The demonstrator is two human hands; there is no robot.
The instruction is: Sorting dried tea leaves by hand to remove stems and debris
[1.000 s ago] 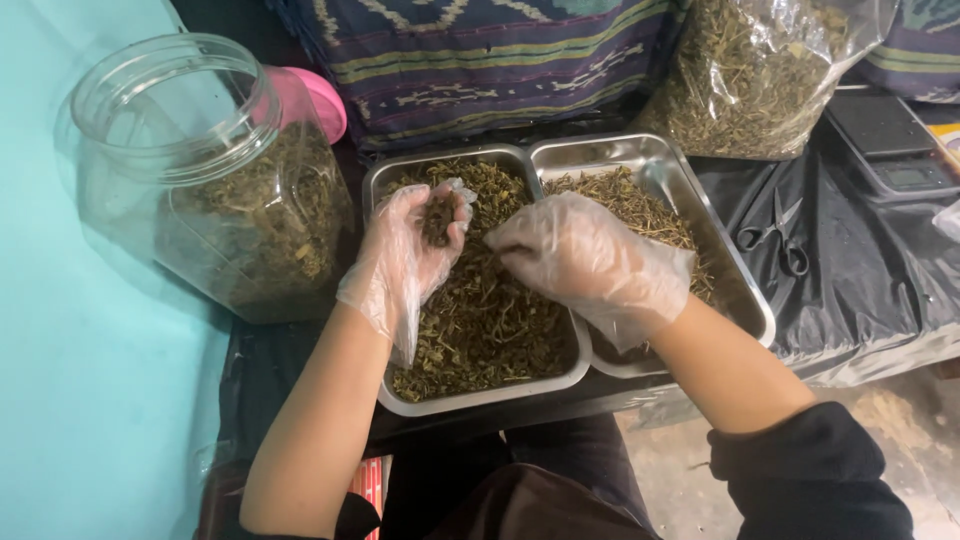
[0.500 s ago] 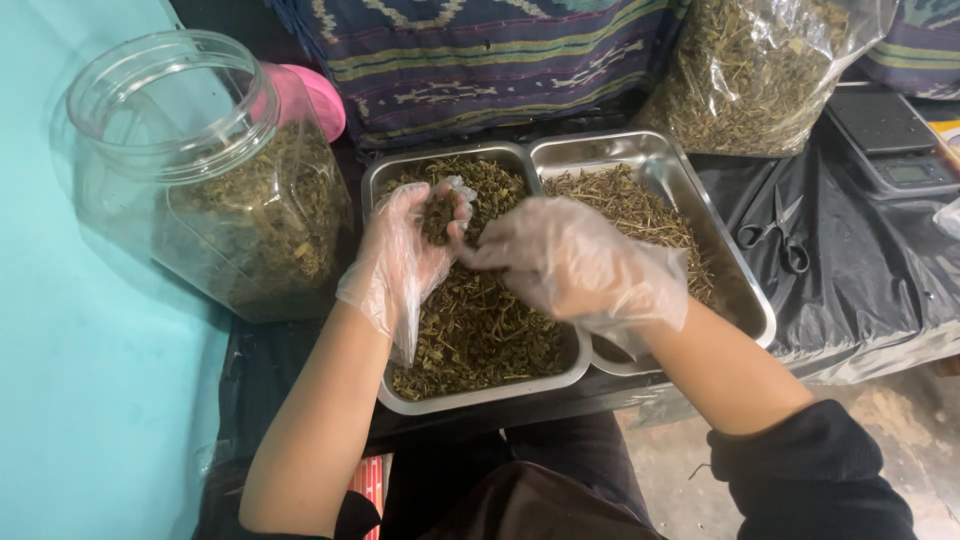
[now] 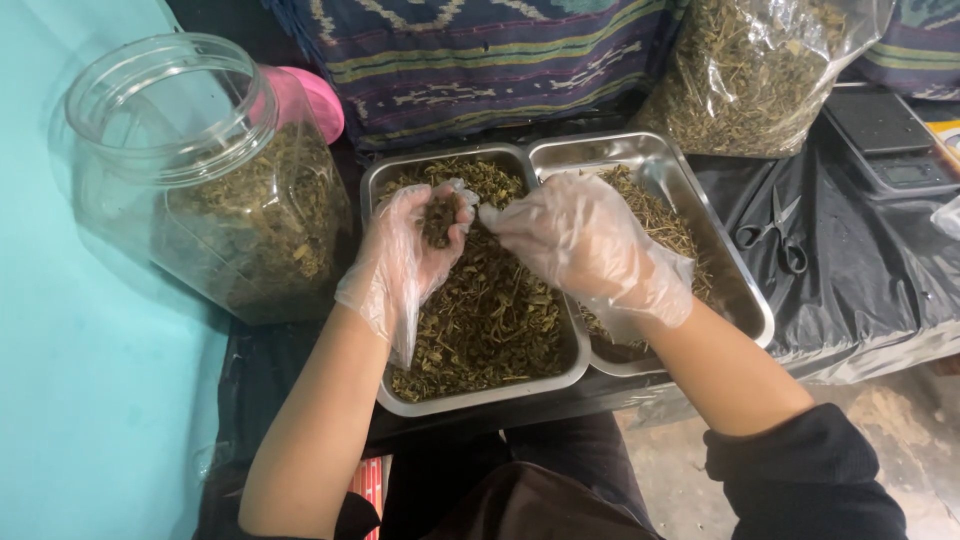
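Both my hands wear thin clear plastic gloves. My left hand (image 3: 405, 255) is cupped over the left metal tray (image 3: 470, 398) and holds a small clump of dried green herb (image 3: 438, 218) in its palm. My right hand (image 3: 580, 245) reaches in from the right, its fingertips at that clump, above the seam between the two trays. The left tray is filled with dried herb (image 3: 490, 320). The right metal tray (image 3: 735, 285) holds stalkier dried herb (image 3: 655, 215), partly hidden by my right hand.
A large clear plastic jar (image 3: 205, 180), open and partly full of dried herb, stands left of the trays, with a pink lid (image 3: 310, 100) behind it. A clear bag of herb (image 3: 760, 70) sits at the back right. Black scissors (image 3: 775, 228) and a digital scale (image 3: 890, 140) lie on black sheeting.
My right hand has moved left, from over the trays' seam to the clump in my left palm. My left hand has stayed in place, cupped.
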